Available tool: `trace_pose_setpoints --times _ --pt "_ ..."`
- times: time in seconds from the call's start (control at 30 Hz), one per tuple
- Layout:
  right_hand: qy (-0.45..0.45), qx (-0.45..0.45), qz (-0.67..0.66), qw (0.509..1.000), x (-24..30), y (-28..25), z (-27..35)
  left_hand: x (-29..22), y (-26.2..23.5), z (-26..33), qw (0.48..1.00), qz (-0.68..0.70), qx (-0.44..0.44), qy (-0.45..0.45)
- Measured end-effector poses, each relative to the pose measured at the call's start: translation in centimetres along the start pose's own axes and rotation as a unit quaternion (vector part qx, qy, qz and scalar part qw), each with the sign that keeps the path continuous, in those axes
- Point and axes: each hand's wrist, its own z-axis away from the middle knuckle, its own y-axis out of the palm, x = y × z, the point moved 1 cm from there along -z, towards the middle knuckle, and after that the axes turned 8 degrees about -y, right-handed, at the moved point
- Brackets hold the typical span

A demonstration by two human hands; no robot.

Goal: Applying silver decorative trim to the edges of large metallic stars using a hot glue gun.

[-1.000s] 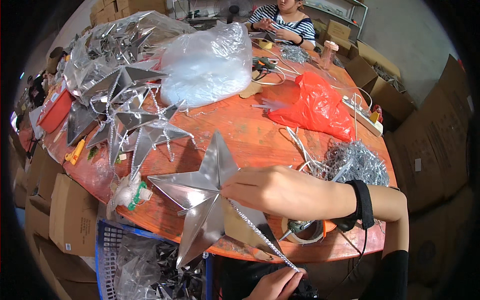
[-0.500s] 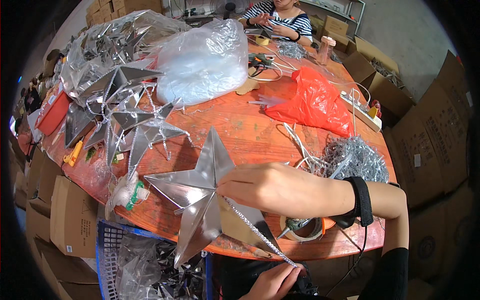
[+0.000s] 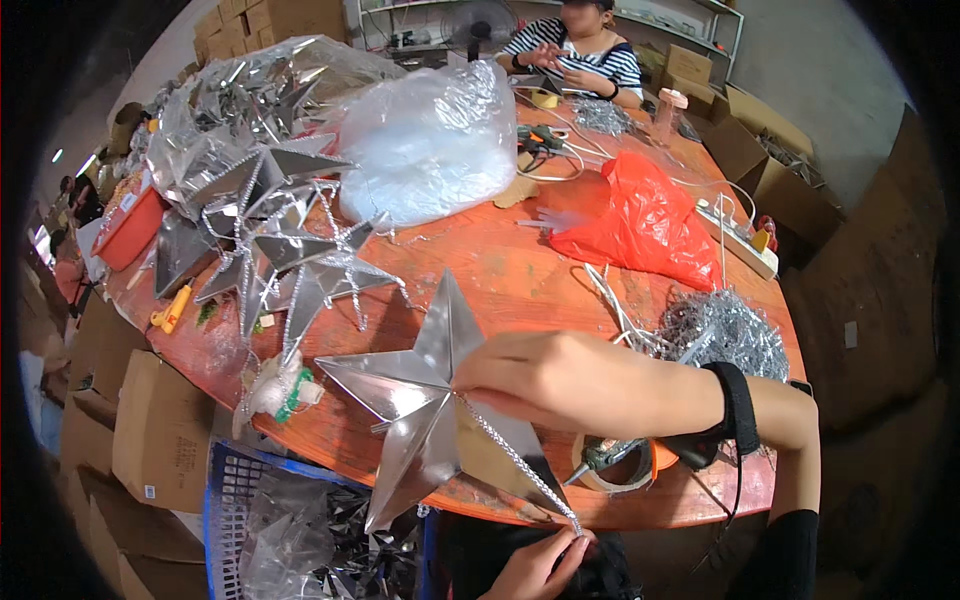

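A shiny silver five-pointed star (image 3: 420, 440) with raised ridges lies partly over the table's near edge. A silver braided cord (image 3: 515, 460) runs from its middle along the lower right point. My right hand (image 3: 545, 375), with a black band on its wrist, is closed at the star's middle, fingertips pinching the cord's upper end there. At that point's tip, my left hand (image 3: 540, 568) pinches the cord's lower end between thumb and finger. Whether it also grips the star's tip is hard to see.
Cord-trimmed silver stars (image 3: 270, 240) are piled at left. A glue gun (image 3: 605, 455) rests on a tape roll (image 3: 640, 475) near my right forearm. Silver tinsel (image 3: 730, 335), a red bag (image 3: 650, 220) and a clear bag (image 3: 430, 150) lie beyond. A blue basket (image 3: 225, 530) stands below; a person sits opposite.
The whole view has shifted slightly. My left hand has brought the cord's lower end inward, closer along the star's lower right point. My right hand stays at the star's middle.
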Motion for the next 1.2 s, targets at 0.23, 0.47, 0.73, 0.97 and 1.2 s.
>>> trace_pose_setpoints --times 0.23,0.47,0.73,0.97,1.2 --pt "0.115 -0.105 0.048 0.987 3.0 -5.9 4.2 0.9 -5.9 1.6 0.987 -0.15 -0.015 0.047" --pt "0.332 -0.023 0.078 0.94 5.3 -4.3 13.5 0.5 -9.0 1.8 0.96 0.103 -0.26 0.02" --pt "0.346 0.035 0.044 0.937 4.5 -2.6 16.2 0.0 -12.2 -2.0 0.904 0.253 -0.34 0.062" --pt "0.416 0.024 -0.118 0.901 4.4 -3.2 16.6 1.3 -13.0 -1.3 0.917 0.129 -0.362 0.108" --pt "0.484 -0.261 -0.363 0.752 8.0 -6.3 17.5 0.6 -7.2 2.5 0.903 -0.095 -0.386 0.161"
